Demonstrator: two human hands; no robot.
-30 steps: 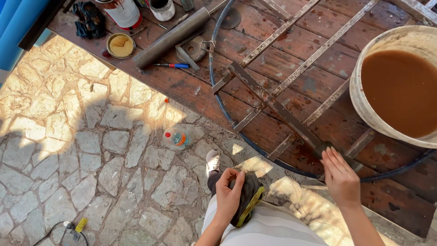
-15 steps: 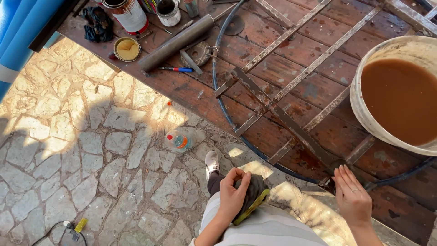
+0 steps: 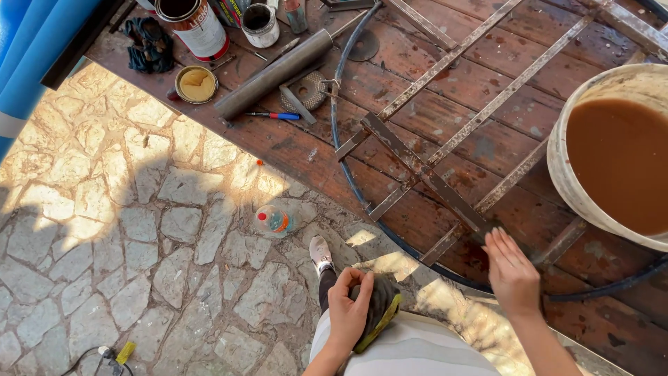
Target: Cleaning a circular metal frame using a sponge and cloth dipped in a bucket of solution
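My left hand (image 3: 350, 308) grips a dark work glove with a yellow cuff (image 3: 380, 313), held against my white shirt at my waist. Flat, with fingers together, my right hand (image 3: 513, 270) rests on the brown wooden table (image 3: 410, 69) beside a rusty metal frame (image 3: 433, 179) made of flat bars and a curved round bar. The right hand holds nothing.
A large white bucket of brown liquid (image 3: 619, 160) stands on the table's right side. At the far end lie a grey metal pipe (image 3: 275, 73), paint cans (image 3: 197, 28), an open tin lid (image 3: 196, 84), a blue-red pen (image 3: 275, 115) and dark rags (image 3: 148, 43). A plastic bottle (image 3: 273, 221) lies on the stone paving.
My left hand has closed further over the glove at my waist. My right hand has shifted slightly left along the table beside the frame. The view has moved closer.
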